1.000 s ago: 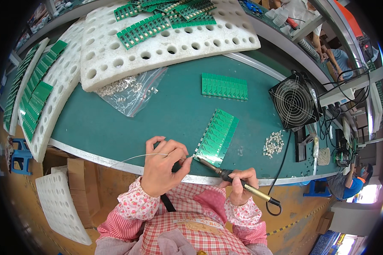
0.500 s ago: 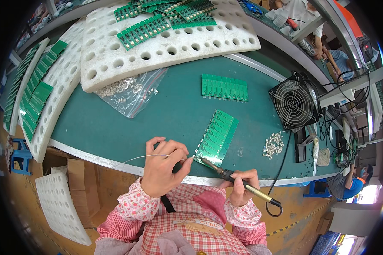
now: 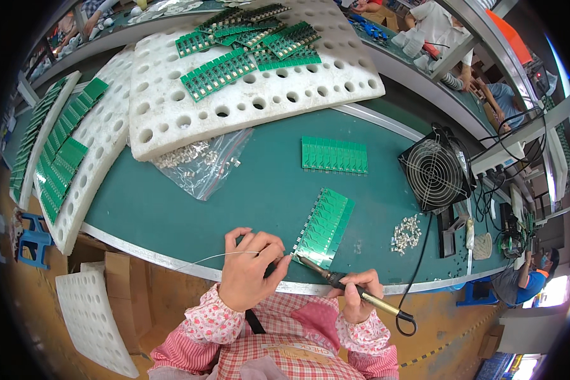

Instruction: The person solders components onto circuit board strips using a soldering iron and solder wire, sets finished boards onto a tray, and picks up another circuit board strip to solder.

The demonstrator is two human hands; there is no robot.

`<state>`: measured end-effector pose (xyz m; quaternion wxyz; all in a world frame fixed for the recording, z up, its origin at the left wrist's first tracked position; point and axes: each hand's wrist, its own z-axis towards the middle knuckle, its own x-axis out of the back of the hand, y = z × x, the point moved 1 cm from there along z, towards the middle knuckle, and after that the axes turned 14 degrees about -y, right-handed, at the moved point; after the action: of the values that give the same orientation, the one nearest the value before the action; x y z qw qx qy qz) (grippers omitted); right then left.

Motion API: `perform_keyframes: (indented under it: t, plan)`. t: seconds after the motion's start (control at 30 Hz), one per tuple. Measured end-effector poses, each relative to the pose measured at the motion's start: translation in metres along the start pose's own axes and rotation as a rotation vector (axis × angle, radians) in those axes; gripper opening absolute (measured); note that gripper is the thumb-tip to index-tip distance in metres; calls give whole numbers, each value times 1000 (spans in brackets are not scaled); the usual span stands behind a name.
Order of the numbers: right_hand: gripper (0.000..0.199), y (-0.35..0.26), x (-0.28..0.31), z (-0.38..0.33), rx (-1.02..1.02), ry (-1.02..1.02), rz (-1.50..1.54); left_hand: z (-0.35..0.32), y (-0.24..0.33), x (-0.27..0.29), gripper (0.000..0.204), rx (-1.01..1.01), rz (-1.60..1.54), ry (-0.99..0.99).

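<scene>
A green panel of joined circuit boards (image 3: 326, 229) lies aslant near the bench's front edge, small metal-coloured parts along its left side. My right hand (image 3: 360, 295) grips a soldering iron (image 3: 337, 278) with a black and gold handle; its tip meets the panel's near left corner. At that same corner, the pinched fingers of my left hand (image 3: 254, 266) hold a thin strand of solder wire (image 3: 218, 256), which trails off to the left. My fingertips hide the wire's end. Farther back lies a second green panel (image 3: 334, 154), with pins along its near edge.
White foam boards with holes (image 3: 234, 114) carry stacked green panels at the back and left. Beneath one lies a clear bag of small parts (image 3: 199, 166). On the right are loose parts (image 3: 406, 235) and a black fan (image 3: 432, 170). Other people work beyond the bench.
The whole view has shifted, so the bench sits lower in the picture. The iron's tip has moved slightly left over the panel, closer to its corner and my left fingertips.
</scene>
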<state>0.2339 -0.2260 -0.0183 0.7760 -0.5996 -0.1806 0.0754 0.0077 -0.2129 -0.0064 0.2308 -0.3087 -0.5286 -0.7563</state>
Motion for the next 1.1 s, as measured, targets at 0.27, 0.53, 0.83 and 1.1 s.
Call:
perform_keyframes:
  t: [0.27, 0.53, 0.83, 1.1]
  plan:
    - [16, -1, 1, 3, 47, -22, -74, 1, -2, 0, 13, 1, 9, 10]
    - [9, -2, 2, 3, 192, 87, -101, 0, 3, 5, 9, -11, -25, 9]
    - [32, -12, -2, 14, 168, -117, -663, 0, 27, 8, 16, -134, -97, -91]
    - [35, -14, 7, 56, -9, 71, -698, -11, -5, 10, 18, -1, -261, -56]
